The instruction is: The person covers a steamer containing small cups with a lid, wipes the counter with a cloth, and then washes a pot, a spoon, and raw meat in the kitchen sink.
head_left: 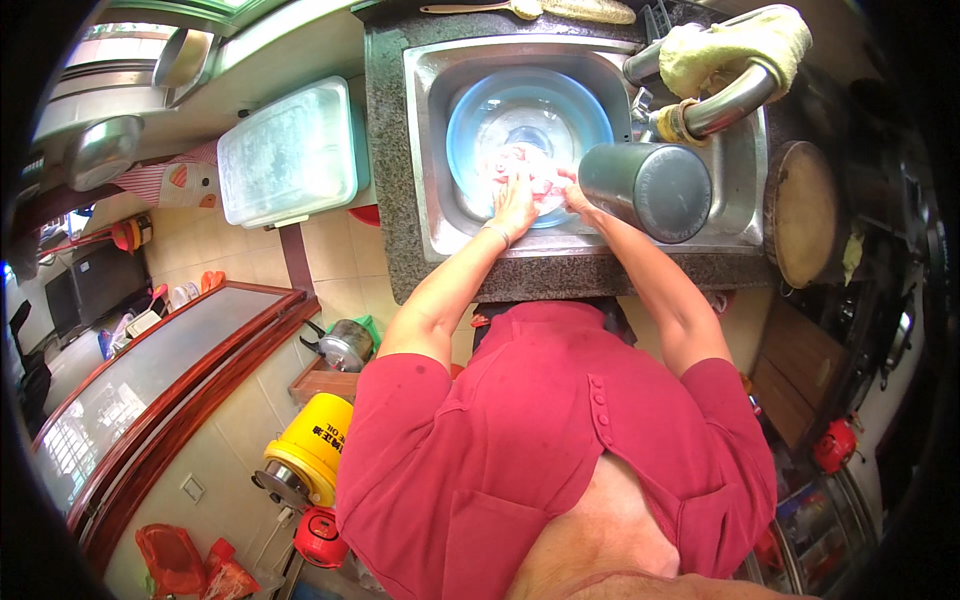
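Observation:
A round blue plastic basin (459, 135) stands in the left bowl of a stainless steel sink (417, 150), with what looks like clear water in it. Pale pink pieces, apparently raw meat (519, 159), lie at its near side. My left hand (516, 210) is in the basin, fingers over and among the pieces, with a thin bracelet at the wrist. Beside it, at the basin's right side, my right hand (577, 198) has its fingers on more of the pink pieces. A dark cylindrical container (637, 191) stands just right of that hand and hides part of the basin's edge.
A steel faucet (735, 101) with a yellow cloth (731, 52) over it reaches across the sink's right side. A round wooden chopping board (804, 214) stands right of the sink. Left of the granite counter (390, 187) is a lidded plastic box (292, 154).

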### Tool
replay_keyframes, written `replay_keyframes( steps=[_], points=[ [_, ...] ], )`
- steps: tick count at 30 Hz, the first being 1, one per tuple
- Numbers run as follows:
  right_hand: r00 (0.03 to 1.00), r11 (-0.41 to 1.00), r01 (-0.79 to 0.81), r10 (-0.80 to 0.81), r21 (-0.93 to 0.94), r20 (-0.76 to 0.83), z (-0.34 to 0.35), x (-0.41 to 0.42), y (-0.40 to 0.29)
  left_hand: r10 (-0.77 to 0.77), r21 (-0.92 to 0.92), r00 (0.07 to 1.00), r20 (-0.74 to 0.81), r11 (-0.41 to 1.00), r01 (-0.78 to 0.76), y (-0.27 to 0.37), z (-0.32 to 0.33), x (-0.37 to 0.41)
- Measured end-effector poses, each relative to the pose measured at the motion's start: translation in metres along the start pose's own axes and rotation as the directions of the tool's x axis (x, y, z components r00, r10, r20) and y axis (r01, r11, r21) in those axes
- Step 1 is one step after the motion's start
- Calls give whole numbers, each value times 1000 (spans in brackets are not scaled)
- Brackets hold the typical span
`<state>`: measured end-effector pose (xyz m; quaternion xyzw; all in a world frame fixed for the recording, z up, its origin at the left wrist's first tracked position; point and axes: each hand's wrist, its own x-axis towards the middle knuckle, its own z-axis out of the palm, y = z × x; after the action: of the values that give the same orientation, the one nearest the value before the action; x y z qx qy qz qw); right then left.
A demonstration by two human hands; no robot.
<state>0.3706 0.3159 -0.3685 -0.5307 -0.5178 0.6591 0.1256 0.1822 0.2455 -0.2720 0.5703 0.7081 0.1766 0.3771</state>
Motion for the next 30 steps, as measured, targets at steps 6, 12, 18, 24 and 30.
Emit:
replay_keyframes(
  steps=[6, 12, 18, 24, 30],
  points=[
    [991, 886, -137, 123, 444, 61, 25, -20, -8, -59, 155, 998, 7, 986, 58, 20, -23, -11],
    [999, 777, 25, -47, 630, 19, 44, -5, -22, -47, 20, 979, -199, 998, 52, 16, -38, 5],
    [940, 833, 307, -341, 460, -9, 23, -65, -107, -54, 83, 998, 19, 995, 52, 17, -77, 6],
    [961, 875, 253, -277, 413, 0, 0, -43, -115, 154, -250, 986, 68, 959, -133, 15, -93, 12],
    [998, 949, 54, -40, 311, -51, 0, -32, -97, -6, -657, 999, 43, 753, 32, -35, -77, 33]
  ],
)
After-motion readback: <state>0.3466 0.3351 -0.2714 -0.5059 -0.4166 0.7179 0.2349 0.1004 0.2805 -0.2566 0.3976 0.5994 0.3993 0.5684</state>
